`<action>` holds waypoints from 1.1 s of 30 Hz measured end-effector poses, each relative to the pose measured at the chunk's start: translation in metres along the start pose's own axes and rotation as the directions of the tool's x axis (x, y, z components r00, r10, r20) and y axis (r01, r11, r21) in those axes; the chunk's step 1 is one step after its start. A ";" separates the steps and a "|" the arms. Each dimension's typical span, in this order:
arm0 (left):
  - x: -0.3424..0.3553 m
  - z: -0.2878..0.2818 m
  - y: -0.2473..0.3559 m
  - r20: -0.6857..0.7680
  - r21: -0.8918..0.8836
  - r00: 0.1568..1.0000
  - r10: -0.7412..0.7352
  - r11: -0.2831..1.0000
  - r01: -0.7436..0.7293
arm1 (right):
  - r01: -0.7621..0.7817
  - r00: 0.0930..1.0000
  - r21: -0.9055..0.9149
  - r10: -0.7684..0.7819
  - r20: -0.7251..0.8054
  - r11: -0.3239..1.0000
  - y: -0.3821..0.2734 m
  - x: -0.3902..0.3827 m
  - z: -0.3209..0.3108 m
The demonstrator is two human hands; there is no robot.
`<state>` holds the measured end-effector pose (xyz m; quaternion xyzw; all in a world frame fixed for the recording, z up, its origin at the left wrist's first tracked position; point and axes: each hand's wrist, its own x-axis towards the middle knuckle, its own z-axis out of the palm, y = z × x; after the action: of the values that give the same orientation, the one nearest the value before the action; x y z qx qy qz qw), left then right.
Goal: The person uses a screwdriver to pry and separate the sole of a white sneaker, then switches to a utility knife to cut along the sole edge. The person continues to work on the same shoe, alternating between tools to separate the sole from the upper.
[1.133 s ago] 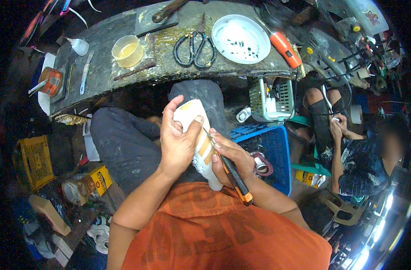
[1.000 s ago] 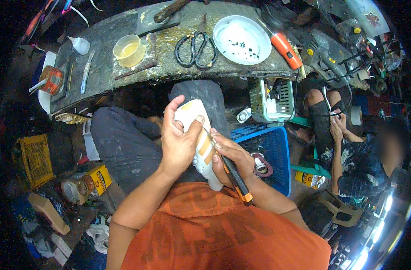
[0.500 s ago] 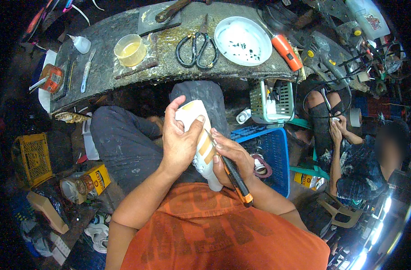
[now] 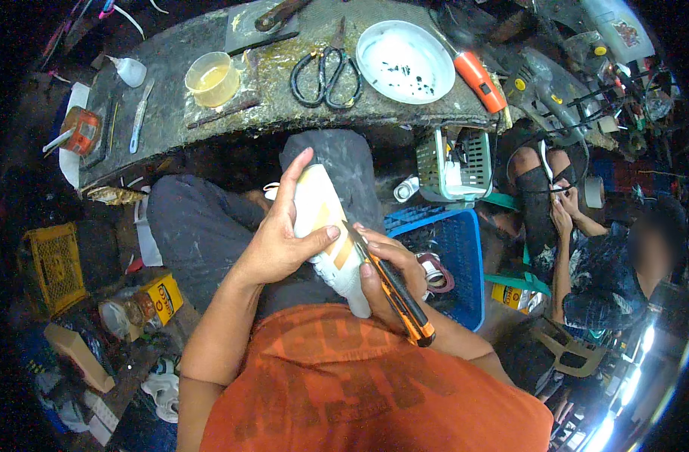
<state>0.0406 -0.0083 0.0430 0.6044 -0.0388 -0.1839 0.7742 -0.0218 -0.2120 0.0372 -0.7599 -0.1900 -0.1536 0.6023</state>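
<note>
A white shoe-shaped piece [image 4: 313, 197], with cream and tan strips along its upturned face, lies over my lap. My left hand [image 4: 278, 242] grips it from the left, thumb pressed on that face and fingers along its edge. In my right hand [image 4: 397, 262] is an orange and black utility knife [image 4: 406, 303], its handle slanting down toward my shirt. The knife's tip end meets the right edge of the white piece; exactly where the blade touches I cannot tell. Part of the piece's right side is hidden behind my right hand.
Ahead, a worn bench [image 4: 171, 113] carries black-handled scissors [image 4: 326, 79], a white dish [image 4: 435, 56] with dark bits, a tub of yellowish paste [image 4: 211, 78] and an orange-handled tool [image 4: 480, 81]. A green basket [image 4: 476, 169] and blue crate [image 4: 473, 271] stand right. Another person [image 4: 604, 279] sits beyond.
My left thumb has shifted down the face of the piece, and the left hand sits slightly lower. The knife has turned a little, its handle end moving right; more of it now shows.
</note>
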 end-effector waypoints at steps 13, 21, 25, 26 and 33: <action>0.007 -0.001 -0.001 0.031 -0.015 1.000 0.001 1.000 -0.001 | -0.008 1.000 -0.041 0.009 0.023 0.999 0.003 0.003 0.000; 0.007 0.001 -0.001 0.039 0.022 0.998 0.041 0.999 -0.042 | -0.007 1.000 -0.063 0.007 0.013 0.998 0.002 0.003 0.000; 0.007 0.000 -0.002 0.041 0.030 0.998 0.038 0.999 -0.039 | -0.002 1.000 -0.064 0.003 0.008 0.998 0.002 0.004 0.001; 0.007 0.000 -0.002 0.040 0.032 0.999 0.034 0.999 -0.035 | -0.004 1.000 -0.067 0.005 0.011 0.998 0.002 0.004 0.001; 0.009 -0.002 -0.005 0.056 0.077 0.998 0.008 0.997 -0.013 | 0.035 0.998 -0.127 -0.028 0.052 0.991 0.000 0.006 -0.001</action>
<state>0.0479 -0.0105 0.0362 0.6284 -0.0707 -0.1951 0.7497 -0.0170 -0.2126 0.0404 -0.7974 -0.2066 -0.1560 0.5451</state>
